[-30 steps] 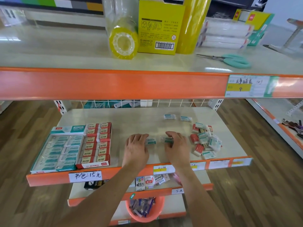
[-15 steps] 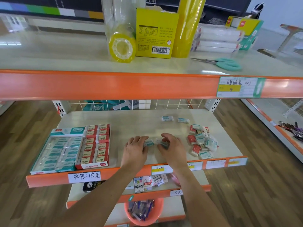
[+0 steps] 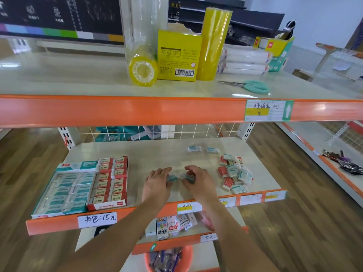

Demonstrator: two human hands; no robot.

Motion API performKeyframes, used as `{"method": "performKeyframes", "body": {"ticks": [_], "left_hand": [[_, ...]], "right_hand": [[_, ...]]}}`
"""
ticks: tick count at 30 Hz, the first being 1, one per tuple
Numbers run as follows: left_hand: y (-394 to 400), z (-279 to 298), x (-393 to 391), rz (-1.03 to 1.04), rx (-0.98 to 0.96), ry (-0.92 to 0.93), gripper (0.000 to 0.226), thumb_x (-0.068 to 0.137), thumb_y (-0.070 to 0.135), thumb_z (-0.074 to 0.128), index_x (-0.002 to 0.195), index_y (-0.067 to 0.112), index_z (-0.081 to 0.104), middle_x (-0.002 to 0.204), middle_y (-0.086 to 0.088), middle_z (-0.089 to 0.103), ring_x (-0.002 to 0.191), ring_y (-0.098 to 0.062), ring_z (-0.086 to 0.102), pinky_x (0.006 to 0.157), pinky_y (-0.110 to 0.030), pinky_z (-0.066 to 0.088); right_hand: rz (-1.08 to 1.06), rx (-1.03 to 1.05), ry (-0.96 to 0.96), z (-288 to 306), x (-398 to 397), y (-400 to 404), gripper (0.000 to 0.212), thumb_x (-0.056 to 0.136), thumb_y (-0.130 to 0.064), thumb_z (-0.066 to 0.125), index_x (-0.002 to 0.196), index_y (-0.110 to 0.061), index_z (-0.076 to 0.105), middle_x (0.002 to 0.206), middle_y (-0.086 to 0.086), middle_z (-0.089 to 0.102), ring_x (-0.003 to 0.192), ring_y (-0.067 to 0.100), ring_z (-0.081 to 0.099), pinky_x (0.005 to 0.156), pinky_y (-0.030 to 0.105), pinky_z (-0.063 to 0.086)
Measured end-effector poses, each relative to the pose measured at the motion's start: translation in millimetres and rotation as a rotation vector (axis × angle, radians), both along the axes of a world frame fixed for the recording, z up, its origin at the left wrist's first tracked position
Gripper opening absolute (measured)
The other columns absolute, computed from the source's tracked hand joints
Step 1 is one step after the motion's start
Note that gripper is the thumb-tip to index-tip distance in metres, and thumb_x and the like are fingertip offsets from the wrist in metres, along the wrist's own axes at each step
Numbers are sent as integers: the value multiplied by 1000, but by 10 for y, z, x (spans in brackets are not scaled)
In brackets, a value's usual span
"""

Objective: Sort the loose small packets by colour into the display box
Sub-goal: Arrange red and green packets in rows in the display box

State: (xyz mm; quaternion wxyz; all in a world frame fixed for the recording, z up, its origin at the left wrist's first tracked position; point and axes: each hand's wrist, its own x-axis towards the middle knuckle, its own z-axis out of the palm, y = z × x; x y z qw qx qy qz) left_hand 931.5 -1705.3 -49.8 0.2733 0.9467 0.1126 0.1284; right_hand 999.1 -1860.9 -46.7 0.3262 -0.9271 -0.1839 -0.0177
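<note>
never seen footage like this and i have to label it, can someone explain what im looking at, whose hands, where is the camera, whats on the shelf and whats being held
There is no machine here: these are a person's two bare hands, filmed by one wide-angle camera worn on the head, looking forward and down. The left hand and right hand are on the middle shelf, each with fingers curled on a small teal packet. To the left sits the display box holding rows of teal packets, with rows of red packets beside them. To the right lies a loose pile of red and teal packets, with two teal ones apart behind it. The upper shelf holds yellow tape rolls and scissors.
</note>
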Motion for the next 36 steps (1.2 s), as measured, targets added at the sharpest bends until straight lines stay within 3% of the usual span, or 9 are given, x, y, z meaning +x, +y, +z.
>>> {"method": "performKeyframes", "body": {"ticks": [13,19,24,36], "left_hand": [[345,356,-107,-86,143,-156,43,83,9,66,124,21,59,113,0,63,109,-25,52,83,-41,49],[649,456,-361,-23,152,-163,43,84,10,67,123,24,59,112,2,64,110,-22,54,89,-42,49],[958,499,-594,77,177,-111,43,85,13,65,125,28,57,121,2,63,117,-23,51,94,-44,46],[1564,527,-1150,221,149,-30,35,92,22,57,126,30,56,126,8,59,118,-17,48,99,-38,39]], "right_hand": [[115,111,-82,376,-33,164,41,83,-33,74,122,-31,61,98,-21,64,97,4,56,83,20,45],[216,103,-102,448,-127,416,42,83,-29,75,122,-31,61,100,-20,66,97,2,54,80,4,32],[284,106,-76,575,-224,672,40,84,-27,75,122,-28,63,100,-15,66,98,6,55,83,21,40],[451,39,-16,643,-596,1482,41,83,-30,76,122,-27,63,113,-12,65,104,6,57,90,27,45]]}}
